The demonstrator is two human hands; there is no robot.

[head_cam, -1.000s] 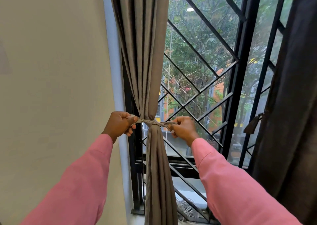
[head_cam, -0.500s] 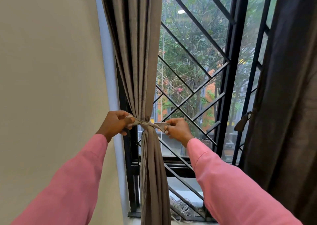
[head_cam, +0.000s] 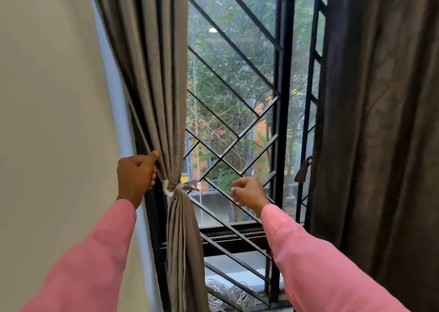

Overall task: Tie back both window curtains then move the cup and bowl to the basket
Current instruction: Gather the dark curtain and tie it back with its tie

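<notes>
The grey left curtain (head_cam: 161, 93) hangs gathered at the window's left side, cinched by a knotted fabric tie (head_cam: 177, 187) whose short end sticks out to the right. My left hand (head_cam: 136, 177) grips the curtain's left edge just above the knot. My right hand (head_cam: 248, 193) hovers to the right of the tie, fingers loosely curled, holding nothing. The dark right curtain (head_cam: 380, 133) hangs loose over the right side, a tassel tie-back (head_cam: 303, 170) dangling at its inner edge. Cup, bowl and basket are out of view.
A black window grille (head_cam: 279, 112) with diagonal bars fills the middle, trees and an orange building behind it. A plain cream wall (head_cam: 52, 112) is on the left. Coiled cable (head_cam: 228, 295) lies on the sill below.
Both hands have let go of the tie ends. My left hand moved up onto the curtain's edge, my right hand drew away to the right. The view shifted right.
</notes>
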